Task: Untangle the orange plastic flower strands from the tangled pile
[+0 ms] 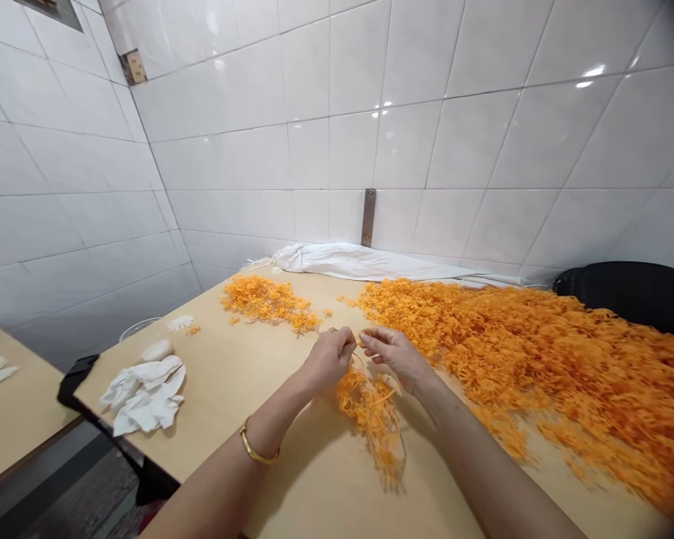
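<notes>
My left hand [330,358], with a gold bangle [252,447] on the wrist, is closed in a pinch at the upper end of a loose bunch of orange sprigs [374,415]. Thin stems and small frilly heads of the bunch hang down towards the table between my forearms. Close by on the right, my right hand [396,358] has its thumb and index finger pinched at a small orange piece, mostly hidden by the fingertips. A large heap of similar orange sprigs [517,340] spreads over the right side, and a smaller pile [266,299] lies beyond my left hand.
Crumpled white cloth [149,393] and a whitish rounded object [157,349] lie at the table's left edge. Along the tiled wall stretches a white cloth [365,262]. A black rounded object [629,292] stands behind the heap. Another table [19,419] is at far left.
</notes>
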Demonstrator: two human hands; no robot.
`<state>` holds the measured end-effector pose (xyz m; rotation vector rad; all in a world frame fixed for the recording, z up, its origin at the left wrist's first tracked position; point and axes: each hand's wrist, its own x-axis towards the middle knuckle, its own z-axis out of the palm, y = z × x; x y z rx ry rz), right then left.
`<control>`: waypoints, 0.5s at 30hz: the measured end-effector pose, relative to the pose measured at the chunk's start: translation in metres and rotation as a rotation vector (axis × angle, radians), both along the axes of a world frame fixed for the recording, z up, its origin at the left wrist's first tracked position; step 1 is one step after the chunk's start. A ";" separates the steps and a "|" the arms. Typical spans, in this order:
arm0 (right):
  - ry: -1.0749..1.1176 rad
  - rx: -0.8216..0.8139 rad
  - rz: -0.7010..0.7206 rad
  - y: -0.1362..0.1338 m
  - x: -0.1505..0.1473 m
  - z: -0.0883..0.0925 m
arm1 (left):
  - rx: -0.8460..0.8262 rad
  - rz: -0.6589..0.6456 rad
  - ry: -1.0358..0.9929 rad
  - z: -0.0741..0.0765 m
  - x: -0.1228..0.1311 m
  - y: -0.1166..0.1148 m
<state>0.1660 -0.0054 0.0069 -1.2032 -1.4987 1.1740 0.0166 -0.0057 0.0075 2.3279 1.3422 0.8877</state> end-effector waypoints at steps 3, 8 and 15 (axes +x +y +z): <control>0.013 0.071 0.006 0.001 -0.001 -0.003 | -0.171 -0.072 -0.189 -0.007 0.002 0.002; -0.026 0.121 -0.070 0.004 -0.002 -0.008 | -0.722 -0.138 -0.654 -0.013 -0.008 0.009; -0.042 0.123 -0.216 0.007 -0.009 -0.022 | -0.766 -0.237 -0.681 -0.009 -0.008 0.005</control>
